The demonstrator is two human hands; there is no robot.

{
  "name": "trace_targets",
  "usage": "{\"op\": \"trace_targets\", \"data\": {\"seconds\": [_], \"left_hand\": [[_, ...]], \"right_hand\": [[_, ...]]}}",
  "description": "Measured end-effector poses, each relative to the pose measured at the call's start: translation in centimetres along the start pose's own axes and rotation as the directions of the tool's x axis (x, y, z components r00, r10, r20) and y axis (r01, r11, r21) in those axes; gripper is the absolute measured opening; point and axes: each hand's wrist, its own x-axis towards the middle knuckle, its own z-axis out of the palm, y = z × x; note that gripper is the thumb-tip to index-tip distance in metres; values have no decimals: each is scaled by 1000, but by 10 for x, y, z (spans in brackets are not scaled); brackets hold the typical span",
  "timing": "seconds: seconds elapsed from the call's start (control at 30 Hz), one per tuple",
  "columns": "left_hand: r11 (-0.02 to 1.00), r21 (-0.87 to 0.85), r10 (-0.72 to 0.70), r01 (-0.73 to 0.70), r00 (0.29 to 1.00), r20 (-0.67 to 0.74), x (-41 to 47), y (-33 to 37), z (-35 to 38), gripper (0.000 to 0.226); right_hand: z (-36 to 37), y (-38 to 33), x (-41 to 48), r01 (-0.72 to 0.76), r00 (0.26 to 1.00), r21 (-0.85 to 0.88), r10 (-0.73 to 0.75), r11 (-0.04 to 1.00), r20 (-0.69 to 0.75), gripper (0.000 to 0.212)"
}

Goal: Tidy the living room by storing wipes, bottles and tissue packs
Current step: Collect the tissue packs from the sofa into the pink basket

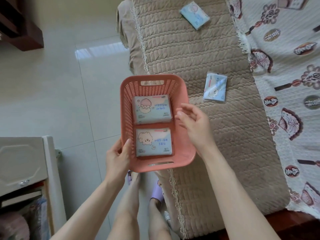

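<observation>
The left hand (119,153) clamps the pink basket (125,101) by its near-left rim to steady it, two tissue packs (151,110) lying flat inside (saving room), while the right hand (192,118), fingers apart and empty, hovers beside the basket's right rim, probably bound for the loose pack (215,88) beyond.

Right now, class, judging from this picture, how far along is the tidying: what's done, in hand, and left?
Done: two pale blue cartoon-printed tissue packs lie flat in the pink slotted plastic basket. In hand: the left hand holds the basket's near rim; the right hand hovers open beside it, empty. Left: two more soft packs on the beige quilted sofa cover. No bottles show.
</observation>
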Motion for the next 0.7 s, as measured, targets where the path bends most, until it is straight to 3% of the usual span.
{"op": "trace_targets", "data": {"seconds": [0.1,0.43,0.7], "left_hand": [[1000,7,5,-5,1000,14,18,13,2,17],[995,98,7,-19,993,120,104,88,8,19],[984,169,27,-56,986,167,148,123,41,21]], "right_hand": [[-10,-11,16,18,992,77,-9,997,-122,19],[-24,-2,110,-183,881,276,282,944,-381,11],[-58,35,160,-351,794,233,420,907,-439,40]]}}
